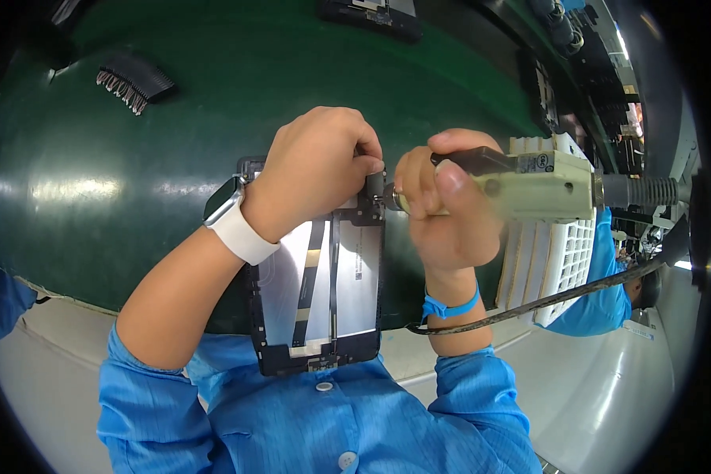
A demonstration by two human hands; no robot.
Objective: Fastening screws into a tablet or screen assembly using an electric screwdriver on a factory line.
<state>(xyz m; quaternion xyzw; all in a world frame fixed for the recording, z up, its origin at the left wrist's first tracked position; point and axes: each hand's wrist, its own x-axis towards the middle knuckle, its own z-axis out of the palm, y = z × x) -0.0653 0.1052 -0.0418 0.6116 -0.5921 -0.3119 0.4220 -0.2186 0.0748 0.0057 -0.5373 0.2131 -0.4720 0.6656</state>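
An opened tablet (367, 296) lies in front of me, its silvery back bare, with dark flat cables running lengthwise inside the black frame. My left hand (324, 162), with a watch on the wrist, bends over its top end. Thumb and forefinger are pinched together at the upper right corner, by a small dark part (375, 186); what they hold is mostly hidden. My right hand (454, 201) is wrapped round a pale green electric screwdriver (549, 186), held nearly level. Its tip points left and meets the tablet's corner just below my left fingertips.
A stack of black parts with cable ends (138, 79) lies far left on the green mat (189, 126). White slotted trays (565, 245) stand at right, near a person's blue sleeve (588, 304). A cord (545, 300) crosses below the screwdriver. Another black device (375, 17) lies at the back.
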